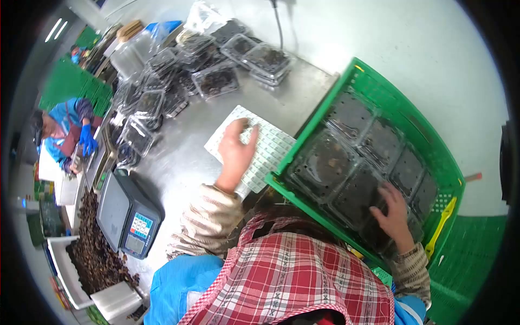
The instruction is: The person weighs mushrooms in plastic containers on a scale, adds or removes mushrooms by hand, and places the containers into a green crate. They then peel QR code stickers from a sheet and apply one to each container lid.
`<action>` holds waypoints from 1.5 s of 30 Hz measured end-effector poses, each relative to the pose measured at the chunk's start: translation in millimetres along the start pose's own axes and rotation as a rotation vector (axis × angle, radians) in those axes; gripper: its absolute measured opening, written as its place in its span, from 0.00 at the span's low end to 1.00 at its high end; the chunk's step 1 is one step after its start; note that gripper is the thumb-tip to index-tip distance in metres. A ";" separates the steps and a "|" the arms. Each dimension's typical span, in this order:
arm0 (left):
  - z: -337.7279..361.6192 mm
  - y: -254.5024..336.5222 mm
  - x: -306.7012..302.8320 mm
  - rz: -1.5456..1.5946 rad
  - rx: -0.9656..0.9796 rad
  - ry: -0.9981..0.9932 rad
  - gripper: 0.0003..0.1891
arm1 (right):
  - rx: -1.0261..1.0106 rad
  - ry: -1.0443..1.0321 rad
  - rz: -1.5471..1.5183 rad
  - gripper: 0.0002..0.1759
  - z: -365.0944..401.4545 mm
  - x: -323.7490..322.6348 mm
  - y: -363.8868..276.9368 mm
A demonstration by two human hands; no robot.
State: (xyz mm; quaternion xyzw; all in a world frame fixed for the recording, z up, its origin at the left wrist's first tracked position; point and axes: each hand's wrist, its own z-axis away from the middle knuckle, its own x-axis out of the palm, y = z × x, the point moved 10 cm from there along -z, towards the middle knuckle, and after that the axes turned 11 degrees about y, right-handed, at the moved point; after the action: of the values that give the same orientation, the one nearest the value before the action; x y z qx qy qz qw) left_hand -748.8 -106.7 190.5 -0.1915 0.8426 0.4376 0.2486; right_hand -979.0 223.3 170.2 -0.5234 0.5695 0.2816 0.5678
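Note:
My left hand is over a sheet of small printed labels on the metal table, its thumb and fingers apart. To the right, my right hand rests with spread fingers on the clear plastic boxes of dark contents. These boxes lie in rows inside a green plastic crate. Whether a label sticks to a fingertip of my left hand is too small to tell.
A digital scale stands at left, near a white tray of loose dark pieces. More filled clear boxes are piled at the table's back. A co-worker in blue gloves works at far left.

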 end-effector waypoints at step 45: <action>108.0 -198.6 97.6 1.105 -1.265 0.138 0.16 | 0.227 -0.811 -0.390 0.23 -312.2 222.4 -141.2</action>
State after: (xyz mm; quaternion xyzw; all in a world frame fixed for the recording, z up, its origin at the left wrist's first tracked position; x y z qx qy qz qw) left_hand -692.6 -134.9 -47.6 0.1189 0.4245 0.8732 -0.2076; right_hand -916.7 -165.3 60.9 -0.4030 0.2195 0.2875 0.8407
